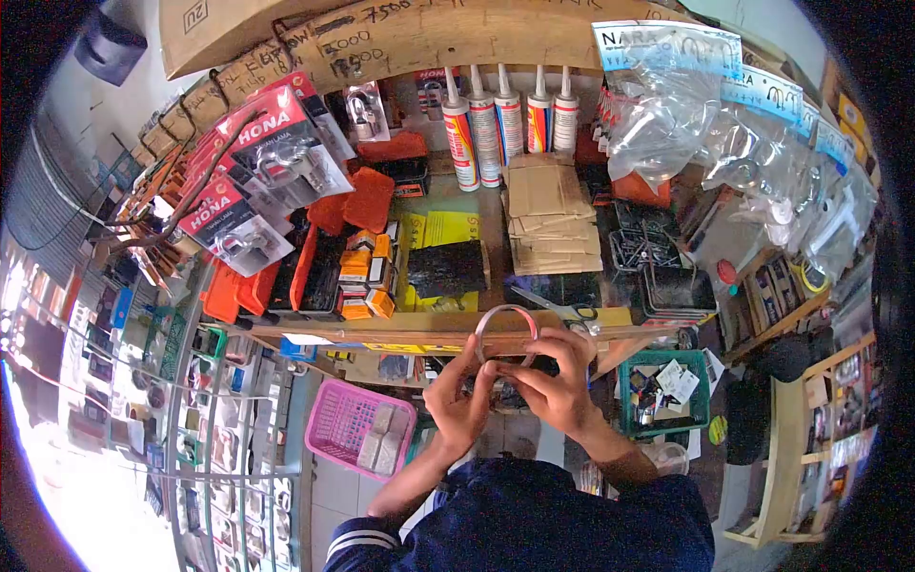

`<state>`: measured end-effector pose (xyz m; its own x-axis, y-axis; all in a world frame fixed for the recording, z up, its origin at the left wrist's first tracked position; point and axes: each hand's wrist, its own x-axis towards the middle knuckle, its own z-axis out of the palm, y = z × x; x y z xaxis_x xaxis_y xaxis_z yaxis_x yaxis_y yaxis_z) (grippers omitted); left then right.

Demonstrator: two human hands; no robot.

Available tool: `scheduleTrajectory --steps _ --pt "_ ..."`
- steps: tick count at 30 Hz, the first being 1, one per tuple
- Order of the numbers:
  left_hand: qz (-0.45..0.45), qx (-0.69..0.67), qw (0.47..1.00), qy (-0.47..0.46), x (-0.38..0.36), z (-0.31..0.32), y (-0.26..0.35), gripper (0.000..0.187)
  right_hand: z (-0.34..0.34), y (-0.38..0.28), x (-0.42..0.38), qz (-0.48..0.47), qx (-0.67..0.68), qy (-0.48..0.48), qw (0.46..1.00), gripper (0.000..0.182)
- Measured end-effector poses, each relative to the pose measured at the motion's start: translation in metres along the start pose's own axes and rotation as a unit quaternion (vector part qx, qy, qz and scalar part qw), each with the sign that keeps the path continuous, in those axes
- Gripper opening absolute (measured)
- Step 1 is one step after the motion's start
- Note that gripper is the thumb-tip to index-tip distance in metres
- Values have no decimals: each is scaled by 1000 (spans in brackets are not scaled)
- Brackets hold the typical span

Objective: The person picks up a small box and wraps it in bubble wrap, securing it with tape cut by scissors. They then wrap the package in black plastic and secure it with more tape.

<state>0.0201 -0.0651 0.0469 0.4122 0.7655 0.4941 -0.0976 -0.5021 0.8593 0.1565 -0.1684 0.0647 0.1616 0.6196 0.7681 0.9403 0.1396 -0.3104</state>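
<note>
A thin pale ring, like a roll of tape with a pinkish edge (508, 308), is held upright between both hands at the front edge of the wooden shelf (448, 330). My left hand (461, 393) grips its left side between thumb and fingers. On its right side, my right hand (557, 374) has its fingers closed on the same ring. The two hands meet below it, with the thumbs close together. Just behind the ring lie scissors (562, 308) on the shelf.
Sealant tubes (486, 133) stand behind stacked brown cardboard pieces (551, 214). Packaged padlocks (272, 157) hang at left, plastic bags (667, 114) at right. Below are a pink basket (329, 419) and a green basket (624, 391). Orange boxes (367, 276) sit on the shelf.
</note>
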Motion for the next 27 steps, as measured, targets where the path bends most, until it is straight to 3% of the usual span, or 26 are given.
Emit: scheduleTrajectory --steps 7,13,15,16,17,19,27 --pt "-10 -107 994 25 -1 0 5 33 -3 -7 0 -14 15 5 1000 30" --pt "12 -58 995 -74 0 -23 -1 51 -6 -14 -4 2 52 7 999 27" --pt "75 -104 988 -81 10 -27 -1 59 -10 -14 -1 -6 110 -10 994 26" --pt "29 -202 975 -92 11 -28 0 61 -9 -14 -3 -6 113 -12 994 26" --pt "28 -201 975 -90 10 -33 -2 61 -7 -13 -5 -12 141 -18 990 26" --pt "-14 -246 957 -152 11 -45 -6 58 -5 -14 -5 -20 171 -25 985 26" --pt "64 -149 981 -107 7 -63 1 37 -4 -24 -2 -38 205 -49 977 25"
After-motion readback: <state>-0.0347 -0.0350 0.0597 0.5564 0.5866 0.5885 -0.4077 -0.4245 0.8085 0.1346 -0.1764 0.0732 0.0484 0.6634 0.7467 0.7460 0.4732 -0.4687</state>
